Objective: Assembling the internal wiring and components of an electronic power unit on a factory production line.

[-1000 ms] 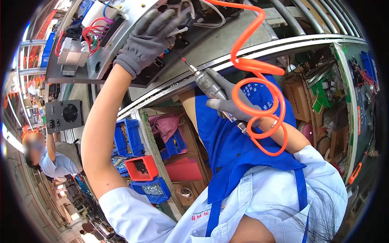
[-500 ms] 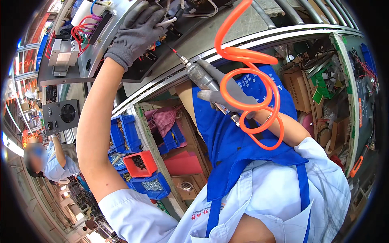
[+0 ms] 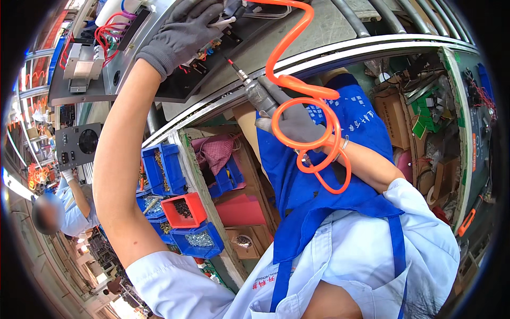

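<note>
My left hand [image 3: 183, 41], in a grey glove, lies palm down over a dark grey metal chassis [image 3: 183, 91] with electrical parts inside. Its fingers are bent, and a white wire end [image 3: 223, 22] sticks out beside them; what they grip is hidden. My right hand [image 3: 303, 123], gloved too, is wrapped around a grey pneumatic screwdriver [image 3: 259, 97]. The tool's red-tipped bit points up and left toward the chassis, apart from it. A coiled orange air hose [image 3: 287, 48] hangs in loops across my right hand and wrist.
Below the workbench rail [image 3: 372, 44] stand blue bins [image 3: 199, 242] and a red bin [image 3: 183, 211] of small fasteners. Metal rollers [image 3: 382, 16] lie beyond. A white block with red wires [image 3: 82, 69] sits at left. Another person [image 3: 66, 207] works farther left, near a black fan panel [image 3: 78, 146].
My right hand and screwdriver have shifted slightly, the bit now pointing a little farther from my left hand. The hose loops have swung left. My left fingers have moved slightly over the chassis.
</note>
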`<state>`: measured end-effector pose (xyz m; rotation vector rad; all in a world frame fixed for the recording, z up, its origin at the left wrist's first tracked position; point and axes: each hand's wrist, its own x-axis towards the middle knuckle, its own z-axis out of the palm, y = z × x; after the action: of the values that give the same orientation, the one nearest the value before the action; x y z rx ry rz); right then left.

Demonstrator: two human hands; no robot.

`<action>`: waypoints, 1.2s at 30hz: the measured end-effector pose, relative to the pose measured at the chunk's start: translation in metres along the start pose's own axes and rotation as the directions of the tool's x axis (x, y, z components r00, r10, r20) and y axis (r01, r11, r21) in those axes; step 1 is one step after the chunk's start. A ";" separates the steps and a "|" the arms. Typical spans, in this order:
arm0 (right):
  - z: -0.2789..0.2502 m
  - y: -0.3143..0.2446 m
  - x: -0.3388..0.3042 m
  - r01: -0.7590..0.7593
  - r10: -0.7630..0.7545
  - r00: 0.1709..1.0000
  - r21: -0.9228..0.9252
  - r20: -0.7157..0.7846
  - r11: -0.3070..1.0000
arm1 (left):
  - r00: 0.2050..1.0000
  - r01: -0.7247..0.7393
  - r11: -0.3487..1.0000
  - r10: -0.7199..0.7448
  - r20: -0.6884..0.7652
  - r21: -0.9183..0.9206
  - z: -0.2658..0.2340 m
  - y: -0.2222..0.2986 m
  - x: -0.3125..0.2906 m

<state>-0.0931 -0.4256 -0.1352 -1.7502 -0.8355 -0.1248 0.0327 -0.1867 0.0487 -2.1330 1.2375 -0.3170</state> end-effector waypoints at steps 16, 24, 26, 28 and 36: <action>0.005 -0.007 0.012 -0.247 0.162 0.968 0.620 0.192 0.745 | 0.877 -0.056 0.998 0.045 -0.479 -0.009 0.061 -0.006 -0.007; 0.015 -0.025 0.027 -0.496 0.376 0.868 0.538 0.324 0.682 | 0.703 -0.161 0.975 0.004 -0.711 -0.154 0.085 -0.009 -0.013; 0.012 -0.018 0.029 -0.510 0.399 0.860 0.540 0.318 0.669 | 0.907 -0.089 0.990 0.034 -0.419 -0.113 0.047 -0.006 -0.011; 0.015 -0.028 0.025 -0.518 0.395 0.856 0.551 0.335 0.655 | 0.999 -0.018 0.999 0.016 -0.043 -0.038 0.044 -0.005 -0.023; 0.008 -0.026 0.015 -0.570 0.449 0.821 0.565 0.353 0.596 | 0.997 -0.049 0.998 0.048 -0.059 -0.028 0.028 -0.005 -0.027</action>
<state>-0.0996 -0.4091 -0.1103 -1.2549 -0.3725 0.6619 0.0352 -0.1507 0.0334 -2.1287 1.3326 -0.3439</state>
